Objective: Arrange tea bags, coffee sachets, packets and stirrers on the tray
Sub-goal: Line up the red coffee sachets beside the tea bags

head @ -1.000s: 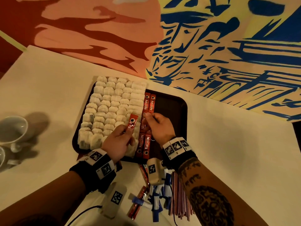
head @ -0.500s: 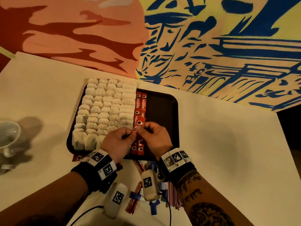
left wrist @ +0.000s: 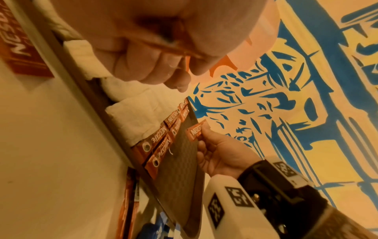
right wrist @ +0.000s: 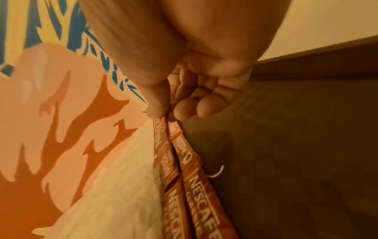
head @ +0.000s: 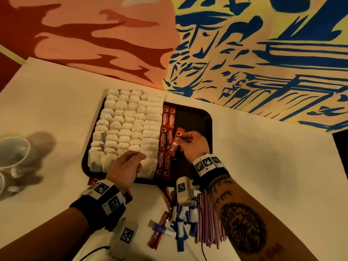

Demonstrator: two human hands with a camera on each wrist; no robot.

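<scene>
A dark tray carries rows of white tea bags on its left half. Beside them lie two columns of red coffee sachets. My right hand pinches one more red sachet and holds it tilted just above the tray, right of those columns. The left wrist view shows that sachet in my right hand. My left hand hovers over the front tea bags with its fingers curled. A thin reddish edge shows between its fingers. Whether they hold anything is unclear.
On the white table in front of the tray lie loose red sachets, blue-and-white packets and a bundle of red-and-white stirrers. Cups stand at the far left. A painted wall rises behind the tray.
The sachet that my left hand held up has passed to my right hand, which has moved it right over the tray. My left hand has drawn back toward the tray's front.
</scene>
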